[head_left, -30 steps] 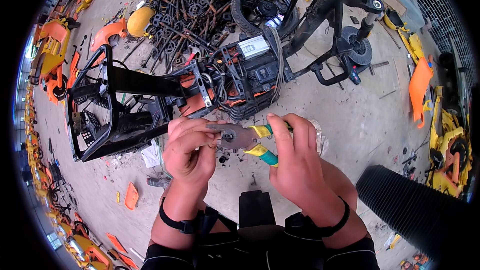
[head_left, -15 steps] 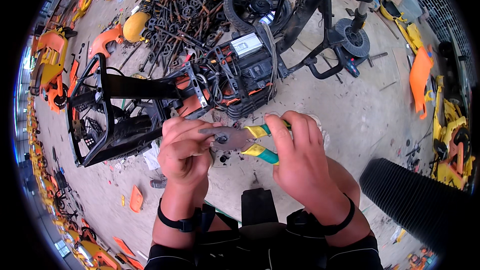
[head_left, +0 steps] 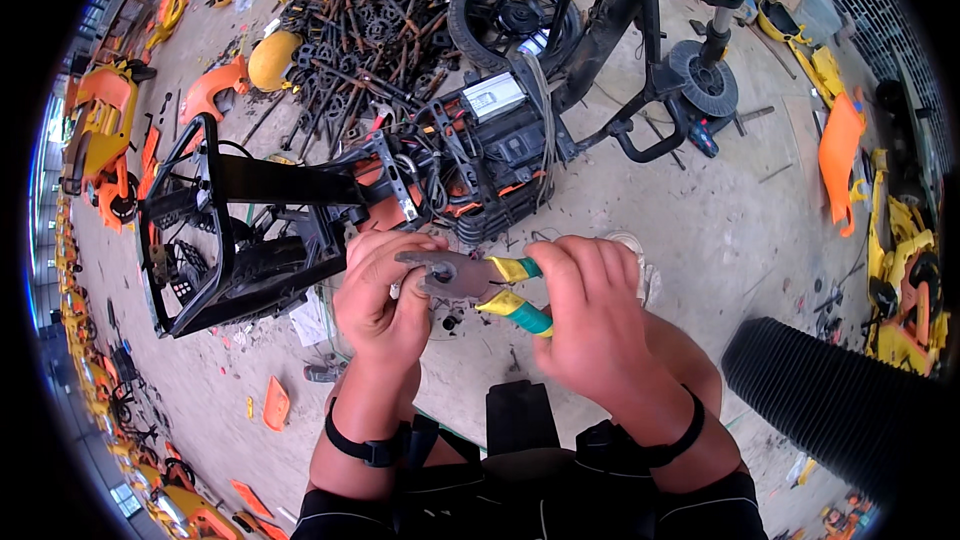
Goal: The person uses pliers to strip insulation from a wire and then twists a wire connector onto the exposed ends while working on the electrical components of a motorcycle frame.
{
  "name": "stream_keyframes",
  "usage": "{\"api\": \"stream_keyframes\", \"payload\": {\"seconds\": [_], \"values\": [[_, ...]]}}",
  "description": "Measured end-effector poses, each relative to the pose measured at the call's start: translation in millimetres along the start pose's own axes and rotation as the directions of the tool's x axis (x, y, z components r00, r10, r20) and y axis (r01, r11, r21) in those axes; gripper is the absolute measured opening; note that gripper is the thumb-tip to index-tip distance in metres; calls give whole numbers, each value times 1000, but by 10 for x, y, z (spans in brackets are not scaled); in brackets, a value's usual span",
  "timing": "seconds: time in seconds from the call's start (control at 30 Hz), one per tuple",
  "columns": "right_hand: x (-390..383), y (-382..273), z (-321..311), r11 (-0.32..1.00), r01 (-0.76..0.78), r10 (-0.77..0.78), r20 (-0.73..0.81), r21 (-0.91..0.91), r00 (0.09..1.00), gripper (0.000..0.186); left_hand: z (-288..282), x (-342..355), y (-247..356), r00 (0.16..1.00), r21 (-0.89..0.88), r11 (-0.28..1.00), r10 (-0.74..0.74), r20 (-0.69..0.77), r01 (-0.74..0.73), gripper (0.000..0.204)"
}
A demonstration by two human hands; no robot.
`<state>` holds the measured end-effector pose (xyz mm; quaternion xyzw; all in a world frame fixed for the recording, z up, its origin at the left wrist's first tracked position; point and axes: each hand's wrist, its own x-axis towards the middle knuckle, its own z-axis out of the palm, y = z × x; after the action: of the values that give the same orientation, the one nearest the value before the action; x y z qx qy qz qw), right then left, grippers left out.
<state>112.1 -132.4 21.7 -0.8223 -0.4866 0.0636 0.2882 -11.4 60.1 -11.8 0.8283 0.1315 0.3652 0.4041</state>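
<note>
My right hand is closed round the green-and-yellow handles of dark-jawed pliers, held level in front of me with the jaws pointing left. My left hand is closed at the jaws, its fingers pinching a small dark part too small to name, partly hidden by the pliers. Just beyond both hands lies a stripped scooter frame in black metal, with a silver box, cables and orange panels fitted into it.
A black ribbed tube lies at lower right. Behind the frame are a heap of rusty metal parts, a tyred wheel and a yellow dome. Orange and yellow body panels lie along both sides. A power tool rests beside a grey disc.
My left hand has shifted slightly right since half a second ago, and my right fingers sit slightly lower on the handles. The pliers have tilted a little; the scooter frame stays put.
</note>
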Motion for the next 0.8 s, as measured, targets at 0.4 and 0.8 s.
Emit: {"api": "stream_keyframes", "payload": {"seconds": [0.4,0.8], "values": [[52,-110,86,974,-23,20,17,224,1000,61,-108,85,7,977,145,968,212,-21,-207,20],[60,-133,106,975,-31,39,-32,219,999,56,-134,69,-33,977,146,967,213,-25,-207,17]]}}
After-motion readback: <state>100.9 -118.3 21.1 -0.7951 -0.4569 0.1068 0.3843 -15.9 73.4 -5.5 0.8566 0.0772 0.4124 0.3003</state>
